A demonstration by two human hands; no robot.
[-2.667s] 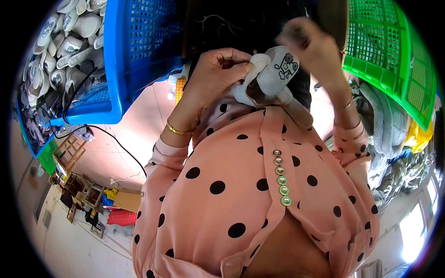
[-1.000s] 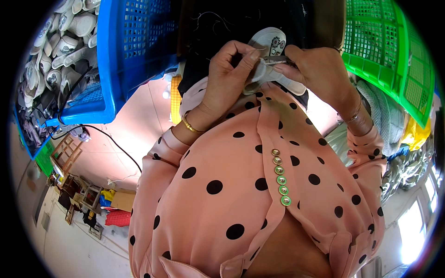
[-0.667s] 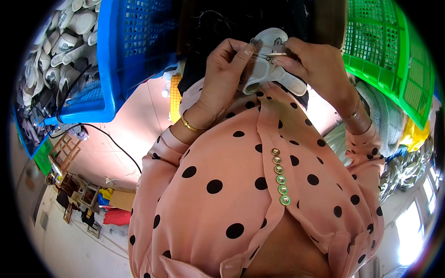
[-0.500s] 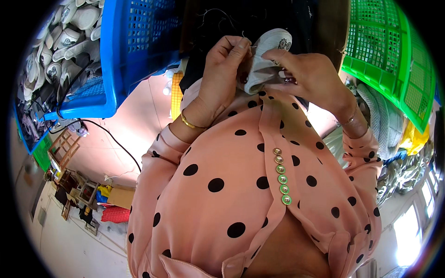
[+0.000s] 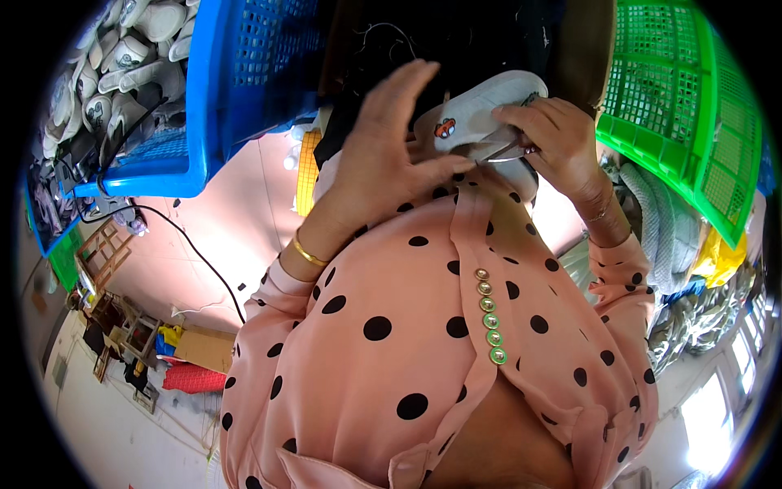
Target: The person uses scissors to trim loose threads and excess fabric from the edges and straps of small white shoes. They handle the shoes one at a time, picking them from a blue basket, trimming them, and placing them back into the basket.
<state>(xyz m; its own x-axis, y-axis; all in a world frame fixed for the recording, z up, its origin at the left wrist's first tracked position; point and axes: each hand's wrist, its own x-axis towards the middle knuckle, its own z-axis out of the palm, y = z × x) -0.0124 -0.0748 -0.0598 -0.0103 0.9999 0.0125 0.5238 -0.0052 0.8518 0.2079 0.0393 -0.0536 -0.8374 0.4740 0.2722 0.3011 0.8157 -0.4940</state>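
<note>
A whitish fabric shoe with a small orange car motif is tilted in front of my body, over my dark lap. My right hand is closed on its right side, with the thumb and fingers bent around the edge. Below those fingers shiny metal blades, apparently of small scissors, point left across the shoe; their handles are mostly hidden in the hand. My left hand is spread with the thumb out toward the shoe's near end. It is slightly blurred and shows nothing held; whether the thumb touches the shoe I cannot tell.
At the left stands a blue plastic crate, with a heap of white shoes beyond it. A green plastic basket is at the right. A black cable runs along the floor at the left, near wooden stools.
My left hand has opened from a pinch near a thread. The shoe has turned and shifted right, showing the orange motif. The metal blades now show beneath my right hand.
</note>
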